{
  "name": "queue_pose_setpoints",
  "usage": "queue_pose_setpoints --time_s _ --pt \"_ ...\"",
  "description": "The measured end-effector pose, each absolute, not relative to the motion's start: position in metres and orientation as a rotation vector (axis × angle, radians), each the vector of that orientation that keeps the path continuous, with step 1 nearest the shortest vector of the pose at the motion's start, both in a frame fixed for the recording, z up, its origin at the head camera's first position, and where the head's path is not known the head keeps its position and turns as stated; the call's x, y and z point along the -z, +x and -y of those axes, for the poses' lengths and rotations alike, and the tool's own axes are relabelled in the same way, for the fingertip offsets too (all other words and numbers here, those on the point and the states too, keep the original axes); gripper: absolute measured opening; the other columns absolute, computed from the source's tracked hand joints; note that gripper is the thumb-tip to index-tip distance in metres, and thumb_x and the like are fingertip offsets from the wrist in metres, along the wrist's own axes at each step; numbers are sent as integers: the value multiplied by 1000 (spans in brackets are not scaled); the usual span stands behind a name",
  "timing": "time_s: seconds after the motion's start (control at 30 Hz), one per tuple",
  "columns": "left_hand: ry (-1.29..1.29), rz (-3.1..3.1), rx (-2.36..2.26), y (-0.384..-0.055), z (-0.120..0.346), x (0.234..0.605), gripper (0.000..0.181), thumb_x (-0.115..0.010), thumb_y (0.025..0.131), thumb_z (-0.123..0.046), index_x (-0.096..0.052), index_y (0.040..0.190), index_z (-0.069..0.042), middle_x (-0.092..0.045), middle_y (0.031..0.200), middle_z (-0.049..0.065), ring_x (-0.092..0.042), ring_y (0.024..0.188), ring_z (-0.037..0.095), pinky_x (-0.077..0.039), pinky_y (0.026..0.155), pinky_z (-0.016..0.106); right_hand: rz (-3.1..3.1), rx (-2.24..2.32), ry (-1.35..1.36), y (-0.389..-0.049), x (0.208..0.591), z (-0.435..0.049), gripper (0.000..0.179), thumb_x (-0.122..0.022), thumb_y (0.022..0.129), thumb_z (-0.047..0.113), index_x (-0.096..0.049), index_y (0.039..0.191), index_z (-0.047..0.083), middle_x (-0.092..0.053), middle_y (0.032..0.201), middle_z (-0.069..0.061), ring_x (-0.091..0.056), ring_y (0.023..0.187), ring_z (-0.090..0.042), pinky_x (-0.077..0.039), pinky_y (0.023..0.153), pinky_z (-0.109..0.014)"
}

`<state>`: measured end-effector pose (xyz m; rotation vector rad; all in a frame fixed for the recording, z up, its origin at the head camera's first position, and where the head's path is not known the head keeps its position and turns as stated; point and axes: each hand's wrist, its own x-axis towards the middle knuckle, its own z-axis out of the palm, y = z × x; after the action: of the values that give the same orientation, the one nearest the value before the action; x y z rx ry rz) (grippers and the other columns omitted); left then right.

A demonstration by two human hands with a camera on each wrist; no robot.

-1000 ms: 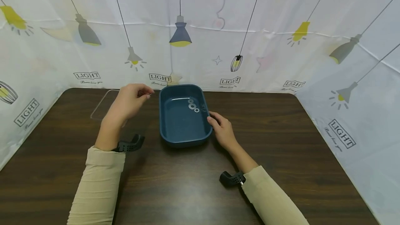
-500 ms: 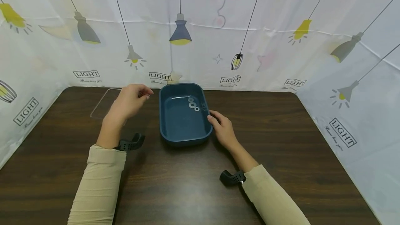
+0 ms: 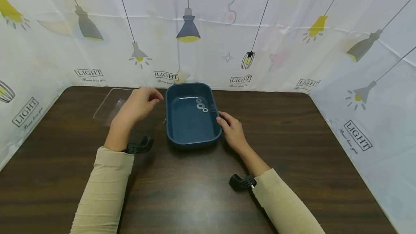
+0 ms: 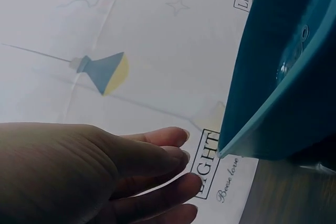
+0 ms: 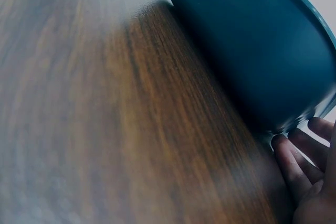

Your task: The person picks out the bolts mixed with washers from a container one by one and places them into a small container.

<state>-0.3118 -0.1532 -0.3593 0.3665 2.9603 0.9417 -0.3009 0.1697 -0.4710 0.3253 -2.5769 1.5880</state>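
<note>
A deep blue rectangular box stands on the table, with several pale ring-shaped washers inside near its right wall. My left hand hovers just left of the box's rim, fingers loosely bent; in the left wrist view nothing shows between the fingertips. A small shiny piece lies against the box's left outer side; its metallic glint appears below the box in the left wrist view. My right hand rests its fingertips against the right outer wall, also seen in the right wrist view.
A clear plastic tray lies at the back left, partly behind my left hand, with something faint in it. Dark wood tabletop spreads in front. A white curtain printed with lamps hangs close behind the table.
My left hand has let go of the small shiny thing it pinched and shifted slightly right; a small piece now shows beside the box. The right hand stays at the box.
</note>
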Motion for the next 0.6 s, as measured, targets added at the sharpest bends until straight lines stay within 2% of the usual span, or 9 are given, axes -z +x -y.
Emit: queue_pose_setpoints --time_s 0.4,0.6 --pt "381 -2927 -864 -318 157 365 21 -53 102 -7 -70 111 0 -71 111 21 -64 100 33 -50 91 51 2581 -1582 322 -301 469 -169 42 -51 104 38 -64 135 13 -70 127 -11 -66 111 -26 -52 97 -46" --pt "369 -2820 -793 -315 164 367 17 -58 99 -7 -71 106 0 -73 106 18 -63 94 28 -51 85 45 2577 -1588 317 -301 469 -168 41 -52 104 36 -65 134 13 -71 125 -11 -66 107 -24 -52 94 -44"
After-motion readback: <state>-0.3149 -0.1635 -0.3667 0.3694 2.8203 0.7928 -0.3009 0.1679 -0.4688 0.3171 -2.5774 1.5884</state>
